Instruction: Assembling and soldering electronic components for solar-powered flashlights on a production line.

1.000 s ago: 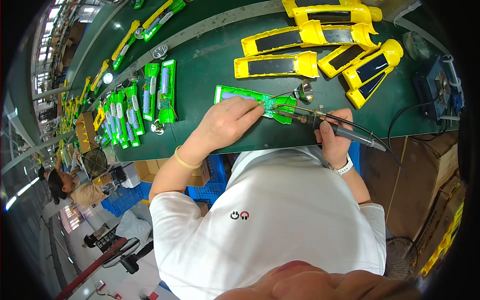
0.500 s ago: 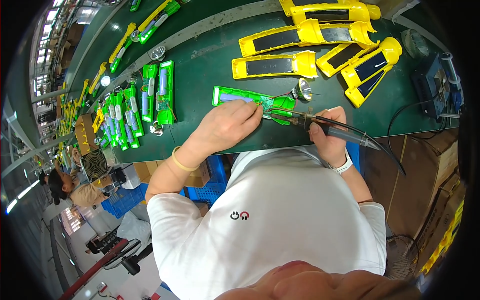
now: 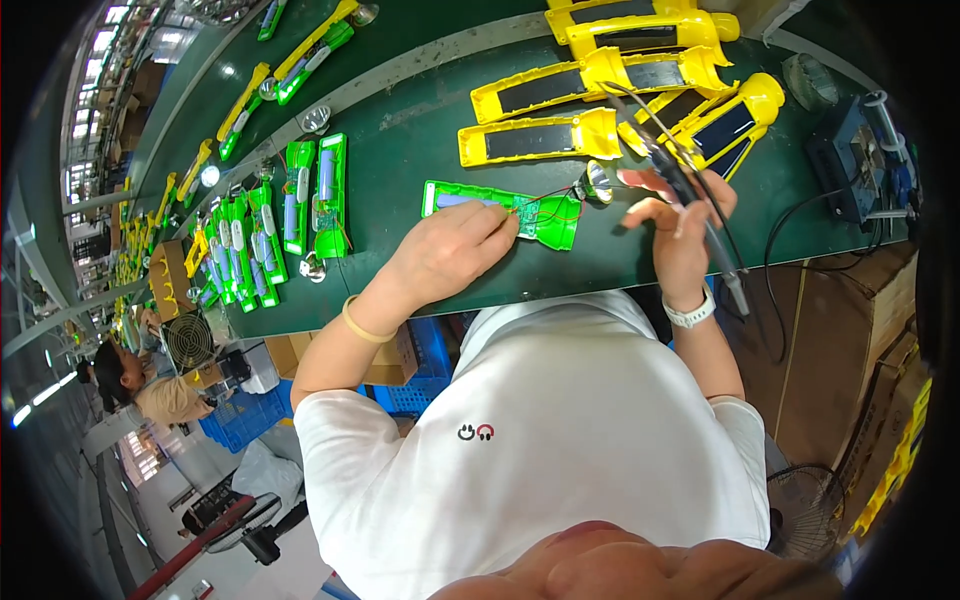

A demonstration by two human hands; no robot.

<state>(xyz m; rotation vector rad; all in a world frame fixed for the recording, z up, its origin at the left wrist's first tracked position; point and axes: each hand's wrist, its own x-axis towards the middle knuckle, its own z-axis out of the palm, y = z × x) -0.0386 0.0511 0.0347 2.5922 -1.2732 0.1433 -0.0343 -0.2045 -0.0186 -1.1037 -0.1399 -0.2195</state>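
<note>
I see bench (image 3: pixel 390 190) surface between the green casing (image 3: pixel 552 231) and near edge; right hand (image 3: pixel 685 228), fingers spread, loosely holds the soldering iron (image 3: pixel 678 183); left hand (image 3: pixel 450 250) curls over the casing, grasp unclear.

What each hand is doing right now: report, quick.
Left hand: fingertips together at the flared green plastic casing; what they pinch, if anything, is hidden.
Right hand: loosely holding the slim, grey-handled soldering iron, fingers partly spread.

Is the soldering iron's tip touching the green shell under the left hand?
No, the soldering iron points away toward the yellow shells, clear of the green shell.
</note>
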